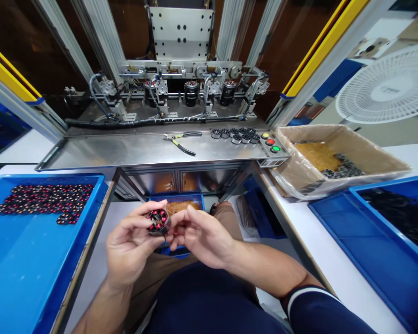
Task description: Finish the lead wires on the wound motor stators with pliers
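Observation:
My left hand grips a motor stator, a short black cylinder with red wire coils inside, thumb below and fingers above. Its open end faces up and towards me. Close on its right side is my right hand, fingers curled in against the stator's edge. A little red shows by those fingertips, possibly wire; whether they pinch it is hidden. Below both hands, a blue bin with brown material in it is partly covered.
Many wound stators lie in the left blue tray. Cutting pliers and several black cores rest on the metal ledge, near coloured buttons. Behind stands a winding machine. Rightward are a lined carton and blue tray.

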`<action>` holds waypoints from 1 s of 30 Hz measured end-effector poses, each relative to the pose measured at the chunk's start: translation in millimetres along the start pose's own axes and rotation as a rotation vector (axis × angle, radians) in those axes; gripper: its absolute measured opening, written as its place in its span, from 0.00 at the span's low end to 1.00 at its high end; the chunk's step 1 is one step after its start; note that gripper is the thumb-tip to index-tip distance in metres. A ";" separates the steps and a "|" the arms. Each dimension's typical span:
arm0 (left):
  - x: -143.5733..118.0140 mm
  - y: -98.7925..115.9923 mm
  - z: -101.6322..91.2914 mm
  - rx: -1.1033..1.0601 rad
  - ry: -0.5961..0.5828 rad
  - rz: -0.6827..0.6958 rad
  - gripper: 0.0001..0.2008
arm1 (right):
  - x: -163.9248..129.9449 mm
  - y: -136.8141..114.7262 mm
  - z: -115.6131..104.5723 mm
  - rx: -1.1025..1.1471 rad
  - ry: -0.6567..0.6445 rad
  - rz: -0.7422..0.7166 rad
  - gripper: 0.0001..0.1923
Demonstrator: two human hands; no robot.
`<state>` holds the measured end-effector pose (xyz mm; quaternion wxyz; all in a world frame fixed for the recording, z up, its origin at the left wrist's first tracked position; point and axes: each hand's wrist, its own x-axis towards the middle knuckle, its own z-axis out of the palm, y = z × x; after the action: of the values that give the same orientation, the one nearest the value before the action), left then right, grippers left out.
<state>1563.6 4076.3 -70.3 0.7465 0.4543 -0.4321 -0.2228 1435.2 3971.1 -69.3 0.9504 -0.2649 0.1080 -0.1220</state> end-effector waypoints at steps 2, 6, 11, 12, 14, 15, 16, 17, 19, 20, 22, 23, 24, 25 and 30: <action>-0.9 0.3 -1.1 0.081 -0.047 0.048 0.18 | 0.8 0.6 0.1 0.006 -0.024 0.038 0.22; -3.3 0.4 -1.5 0.151 -0.095 0.058 0.23 | 2.6 4.1 -1.7 -0.008 -0.031 0.041 0.19; -4.8 3.2 0.7 0.196 0.040 -0.188 0.35 | 3.0 -2.4 -12.5 -0.779 0.015 -0.772 0.10; -5.2 4.4 1.9 0.198 0.014 -0.259 0.31 | 2.5 -5.0 -14.7 -0.991 0.003 -0.968 0.07; -6.6 6.5 4.6 0.165 -0.031 -0.365 0.22 | 1.4 -9.8 -18.4 -1.269 -0.035 -1.211 0.05; -7.5 7.3 5.8 0.150 -0.034 -0.387 0.21 | 0.9 -11.6 -19.7 -1.323 -0.054 -1.252 0.06; -8.7 7.7 6.6 0.161 -0.024 -0.393 0.19 | 0.5 -12.9 -20.5 -1.331 -0.065 -1.253 0.07; -9.9 7.8 6.9 0.198 -0.009 -0.378 0.19 | 0.3 -13.7 -21.0 -1.306 -0.064 -1.234 0.09; -12.5 7.0 6.3 0.336 0.018 -0.297 0.21 | 0.3 -14.3 -20.8 -1.231 -0.056 -1.186 0.13; -13.5 6.3 5.6 0.419 0.032 -0.233 0.23 | 0.5 -14.3 -20.2 -1.197 -0.050 -1.174 0.16; -15.0 5.0 4.2 0.560 0.030 -0.089 0.25 | 0.9 -14.3 -18.2 -1.164 -0.024 -1.178 0.15; -15.3 4.6 3.9 0.608 0.016 -0.028 0.26 | 1.0 -14.4 -17.0 -1.163 -0.007 -1.184 0.13; -15.4 4.5 3.8 0.638 0.001 0.017 0.27 | 0.9 -14.7 -15.8 -1.161 0.010 -1.188 0.09; -15.3 4.7 4.1 0.653 -0.008 0.041 0.27 | 0.6 -15.0 -14.6 -1.153 0.024 -1.179 0.06; -13.3 8.2 8.6 0.545 0.001 -0.043 0.26 | -2.7 -17.4 -13.8 -1.021 0.023 -0.983 0.04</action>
<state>1548.8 4085.8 -67.2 0.5920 0.6478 -0.4659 -0.1136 1425.8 3950.9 -71.3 0.5411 -0.6941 0.0298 -0.4739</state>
